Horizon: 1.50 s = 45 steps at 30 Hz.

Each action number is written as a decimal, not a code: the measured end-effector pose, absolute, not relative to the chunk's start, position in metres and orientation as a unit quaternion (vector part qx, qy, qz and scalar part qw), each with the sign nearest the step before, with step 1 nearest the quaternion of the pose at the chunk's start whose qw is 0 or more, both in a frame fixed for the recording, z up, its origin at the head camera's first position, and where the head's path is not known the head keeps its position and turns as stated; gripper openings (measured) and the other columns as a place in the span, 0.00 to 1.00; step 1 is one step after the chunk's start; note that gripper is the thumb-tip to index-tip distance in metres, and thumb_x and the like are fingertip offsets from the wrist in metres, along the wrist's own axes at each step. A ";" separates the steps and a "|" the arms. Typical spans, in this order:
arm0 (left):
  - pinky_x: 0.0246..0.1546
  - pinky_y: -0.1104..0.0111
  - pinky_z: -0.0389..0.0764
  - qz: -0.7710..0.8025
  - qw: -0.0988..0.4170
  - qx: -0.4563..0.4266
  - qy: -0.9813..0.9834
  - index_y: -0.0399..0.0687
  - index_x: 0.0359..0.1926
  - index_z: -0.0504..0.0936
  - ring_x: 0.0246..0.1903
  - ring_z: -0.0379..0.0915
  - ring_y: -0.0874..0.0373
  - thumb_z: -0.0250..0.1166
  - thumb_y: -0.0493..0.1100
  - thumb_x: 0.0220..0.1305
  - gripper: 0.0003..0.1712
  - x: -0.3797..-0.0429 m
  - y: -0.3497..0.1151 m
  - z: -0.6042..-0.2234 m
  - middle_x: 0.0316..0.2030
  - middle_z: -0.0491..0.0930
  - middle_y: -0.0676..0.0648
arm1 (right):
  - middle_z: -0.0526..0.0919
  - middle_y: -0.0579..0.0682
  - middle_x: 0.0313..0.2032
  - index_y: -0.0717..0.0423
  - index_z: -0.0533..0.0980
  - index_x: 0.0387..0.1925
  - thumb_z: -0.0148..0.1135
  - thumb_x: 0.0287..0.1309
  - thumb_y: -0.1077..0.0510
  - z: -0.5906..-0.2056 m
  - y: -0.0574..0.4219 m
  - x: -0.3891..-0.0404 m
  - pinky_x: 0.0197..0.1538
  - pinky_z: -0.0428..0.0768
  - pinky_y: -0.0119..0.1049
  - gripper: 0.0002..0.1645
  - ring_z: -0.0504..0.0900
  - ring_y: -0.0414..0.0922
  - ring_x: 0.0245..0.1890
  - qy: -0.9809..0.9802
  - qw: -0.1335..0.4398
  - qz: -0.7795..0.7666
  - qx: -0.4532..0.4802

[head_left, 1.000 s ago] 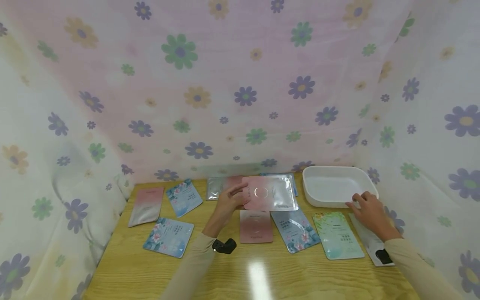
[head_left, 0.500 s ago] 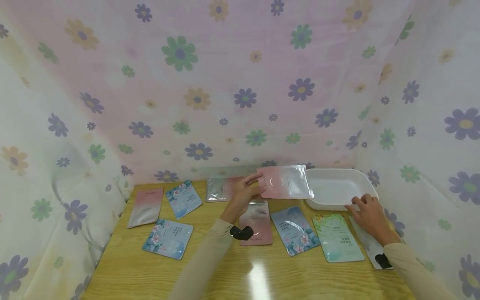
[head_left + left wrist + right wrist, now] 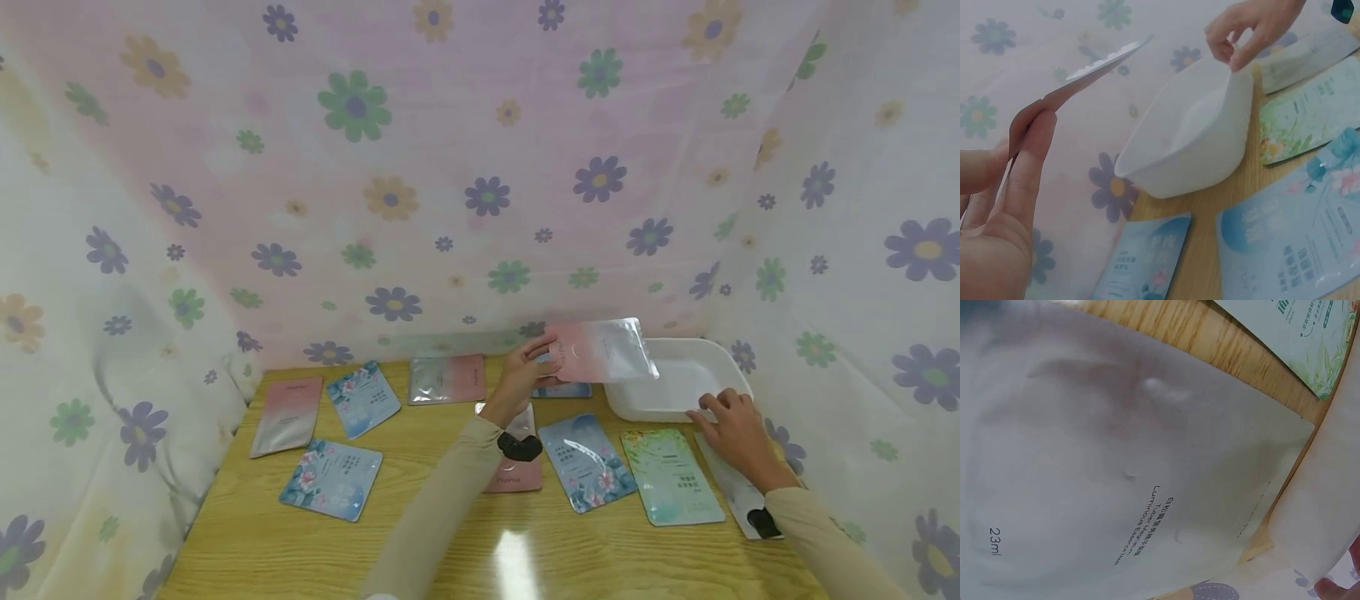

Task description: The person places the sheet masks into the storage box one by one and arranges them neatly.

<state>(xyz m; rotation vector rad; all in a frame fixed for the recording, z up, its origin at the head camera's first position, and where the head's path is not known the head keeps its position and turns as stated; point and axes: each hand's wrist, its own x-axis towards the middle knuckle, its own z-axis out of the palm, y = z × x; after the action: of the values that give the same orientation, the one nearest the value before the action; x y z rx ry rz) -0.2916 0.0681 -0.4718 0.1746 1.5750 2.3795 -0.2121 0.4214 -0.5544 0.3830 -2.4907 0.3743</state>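
Note:
My left hand (image 3: 516, 383) pinches a pink and silver face mask packet (image 3: 606, 350) by its pink end, thumb and fingers on opposite faces. In the left wrist view the packet (image 3: 1082, 78) shows nearly edge-on, raised and slightly bent. Its silver end overlaps the left side of a white plastic basin (image 3: 701, 377) in the head view. At the basin's front right rim, my right hand (image 3: 737, 432) grips the edge between thumb and curled fingers. The left wrist view shows this grip of the right hand (image 3: 1254, 28) on the basin (image 3: 1210, 159) too.
Face mask packets lie flat on the wooden table (image 3: 442, 533): blue floral ones (image 3: 588, 462), a green one (image 3: 672, 477), pink ones (image 3: 288, 417), and a whitish one (image 3: 1097, 469) partly under the right forearm. Flower-printed cloth (image 3: 450, 167) surrounds the table's back and sides.
My left hand has moved right and slightly away with the pink and silver face mask packet, from mid-table to the basin's left side. The right hand stays on the basin rim.

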 end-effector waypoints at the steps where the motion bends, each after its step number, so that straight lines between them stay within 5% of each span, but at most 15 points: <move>1: 0.30 0.67 0.83 0.825 0.142 0.058 0.545 0.45 0.59 0.76 0.31 0.81 0.57 0.60 0.22 0.58 0.28 -0.293 0.071 -0.473 0.53 0.77 0.44 | 0.71 0.61 0.29 0.57 0.73 0.30 0.71 0.47 0.59 -0.555 0.421 -0.212 0.23 0.66 0.52 0.13 0.68 0.60 0.28 -0.936 0.291 0.142 0.142; 12: 0.32 0.64 0.83 0.816 0.172 0.051 0.549 0.50 0.57 0.78 0.28 0.81 0.55 0.55 0.20 0.56 0.31 -0.306 0.105 -0.481 0.48 0.80 0.48 | 0.71 0.57 0.26 0.54 0.72 0.26 0.74 0.40 0.60 -0.551 0.418 -0.213 0.24 0.64 0.47 0.16 0.68 0.57 0.25 -0.932 0.293 0.152 0.151; 19: 0.43 0.51 0.79 0.821 0.166 0.046 0.545 0.49 0.55 0.80 0.30 0.82 0.52 0.55 0.18 0.56 0.31 -0.309 0.128 -0.482 0.47 0.80 0.47 | 0.71 0.56 0.25 0.54 0.73 0.25 0.75 0.37 0.61 -0.549 0.420 -0.216 0.25 0.63 0.44 0.16 0.67 0.55 0.24 -0.931 0.293 0.150 0.159; 26: 0.33 0.59 0.84 0.813 0.160 0.075 0.555 0.44 0.56 0.79 0.35 0.82 0.46 0.55 0.18 0.54 0.30 -0.308 0.151 -0.488 0.47 0.80 0.44 | 0.71 0.54 0.24 0.55 0.73 0.25 0.76 0.34 0.62 -0.546 0.420 -0.215 0.24 0.63 0.44 0.17 0.68 0.54 0.24 -0.927 0.304 0.150 0.162; 45: 0.28 0.61 0.84 0.805 0.133 0.017 0.578 0.35 0.51 0.80 0.32 0.82 0.44 0.63 0.21 0.53 0.23 -0.292 0.188 -0.510 0.35 0.82 0.38 | 0.69 0.55 0.23 0.57 0.73 0.24 0.76 0.28 0.65 -0.550 0.419 -0.219 0.23 0.64 0.44 0.19 0.66 0.53 0.22 -0.909 0.328 0.165 0.199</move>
<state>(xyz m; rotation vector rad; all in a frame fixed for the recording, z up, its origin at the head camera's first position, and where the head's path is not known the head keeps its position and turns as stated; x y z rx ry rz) -0.2920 0.1877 -0.5105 0.0484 1.6769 2.3341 -0.2193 0.4189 -0.5497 0.5204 -2.3795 0.4309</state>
